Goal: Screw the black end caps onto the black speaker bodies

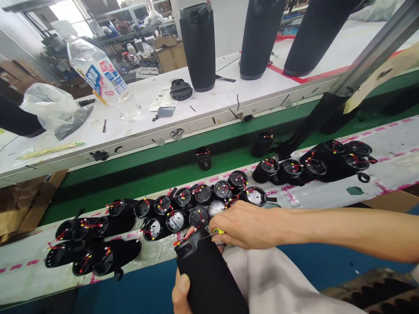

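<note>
A black, cloth-covered cylindrical speaker body (209,274) tilts up in front of me, with red wires at its upper end. My left hand (182,290) wraps around its left side, thumb on the cloth, fingers mostly hidden behind it. Above its top edge, my right hand (244,224) is closed on a screwdriver (218,231) with a yellow handle. Its thin metal shaft points left and reaches the rim; the tip is hard to make out. Just beyond my hands stand several similar open speaker bodies (175,221), with red and yellow wires sticking out.
More open bodies (104,260) stand at the left and on the right of the printed covering (157,253). A green strip (147,174) runs behind. On the raised white shelf (137,135) are a plastic bottle (101,74), a black cap (180,89) and tall black cylinders (198,48).
</note>
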Demonstrator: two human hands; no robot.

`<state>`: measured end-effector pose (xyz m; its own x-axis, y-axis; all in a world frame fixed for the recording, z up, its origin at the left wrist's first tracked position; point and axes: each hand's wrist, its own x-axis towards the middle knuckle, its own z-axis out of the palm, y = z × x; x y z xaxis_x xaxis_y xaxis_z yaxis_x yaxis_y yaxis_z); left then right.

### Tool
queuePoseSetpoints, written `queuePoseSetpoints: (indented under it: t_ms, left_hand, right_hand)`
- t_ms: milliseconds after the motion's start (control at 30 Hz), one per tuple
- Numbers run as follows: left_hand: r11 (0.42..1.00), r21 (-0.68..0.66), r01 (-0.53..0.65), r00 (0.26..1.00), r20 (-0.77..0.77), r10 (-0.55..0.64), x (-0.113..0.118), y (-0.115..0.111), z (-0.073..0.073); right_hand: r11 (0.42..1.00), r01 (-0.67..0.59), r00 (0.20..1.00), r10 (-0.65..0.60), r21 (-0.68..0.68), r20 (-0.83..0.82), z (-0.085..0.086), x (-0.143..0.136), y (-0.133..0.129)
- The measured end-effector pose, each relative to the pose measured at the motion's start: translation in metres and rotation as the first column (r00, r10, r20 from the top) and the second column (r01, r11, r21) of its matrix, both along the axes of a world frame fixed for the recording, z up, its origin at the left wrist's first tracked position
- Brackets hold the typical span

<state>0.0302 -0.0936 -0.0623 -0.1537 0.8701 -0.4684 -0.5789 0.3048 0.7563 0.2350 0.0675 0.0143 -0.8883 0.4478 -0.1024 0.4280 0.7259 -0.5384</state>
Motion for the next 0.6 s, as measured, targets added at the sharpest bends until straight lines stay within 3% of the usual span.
queuePoseSetpoints:
  t_ms: [67,133,400,600]
  left_hand:
    - [0.999,-0.034,-0.014,0.989,0.149,0.019,-0.002,-0.006,-0.005]
    - [0.999,-0.040,-0.010,0.981,0.193,0.018,-0.004,-0.007,-0.008]
    - [1.000,0.010,0.006,1.000,-0.012,-0.006,0.001,0.006,0.005]
    - [0.998,0.023,-0.065,0.998,0.027,0.064,0.017,0.007,0.023]
  right_hand:
    - [0.999,0.043,0.999,-0.044,0.015,0.011,0.002,0.003,0.000]
    - [0.998,0.030,0.999,-0.031,0.062,0.013,0.002,0.005,-0.002]
    - [0.939,-0.110,0.993,0.114,0.325,0.006,-0.005,0.004,-0.011]
    - [0.898,-0.137,0.988,0.154,0.417,-0.008,-0.006,0.007,-0.010]
